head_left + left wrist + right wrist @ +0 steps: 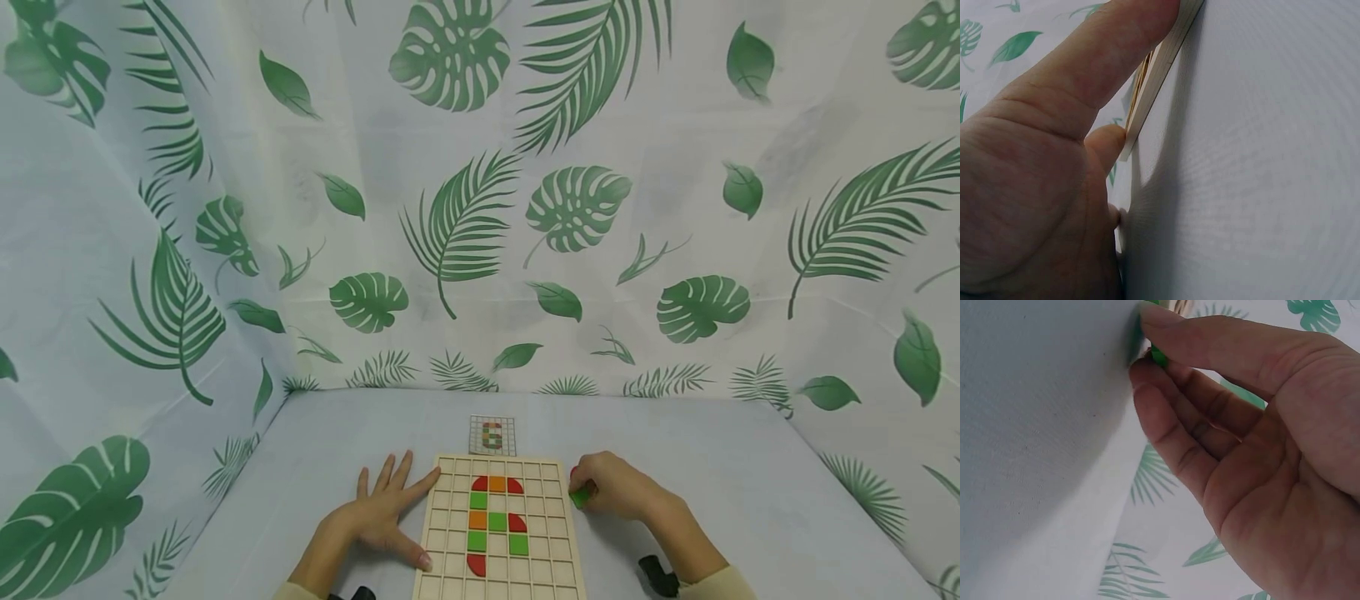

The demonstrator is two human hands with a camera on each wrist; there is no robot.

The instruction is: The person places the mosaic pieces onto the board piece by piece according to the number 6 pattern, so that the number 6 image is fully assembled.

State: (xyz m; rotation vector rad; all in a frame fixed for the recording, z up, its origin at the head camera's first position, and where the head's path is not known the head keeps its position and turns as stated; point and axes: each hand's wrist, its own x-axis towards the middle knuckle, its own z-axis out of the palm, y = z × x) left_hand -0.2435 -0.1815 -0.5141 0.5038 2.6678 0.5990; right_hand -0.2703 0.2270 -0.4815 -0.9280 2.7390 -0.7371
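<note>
A wooden grid board [551, 575] lies on the table with red, orange and green tiles in its cells. My left hand [382, 512] spreads its straight fingers at the board's left side, thumb and index finger touching its edge. Just right of the board, my right hand [618, 487] pinches a green tile [1159, 356] between thumb and fingers. In the head view this green tile [581, 497] shows below the fingertips, and a bit of a red piece [575, 472] peeks out by the knuckles; whether that one is held I cannot tell.
Beyond the board's far edge lies a small gridded pattern card [492, 435] with a coloured figure. A leaf-printed cloth [480, 250] walls the table at the back and sides. Dark wrist devices [658, 577] sit by both forearms.
</note>
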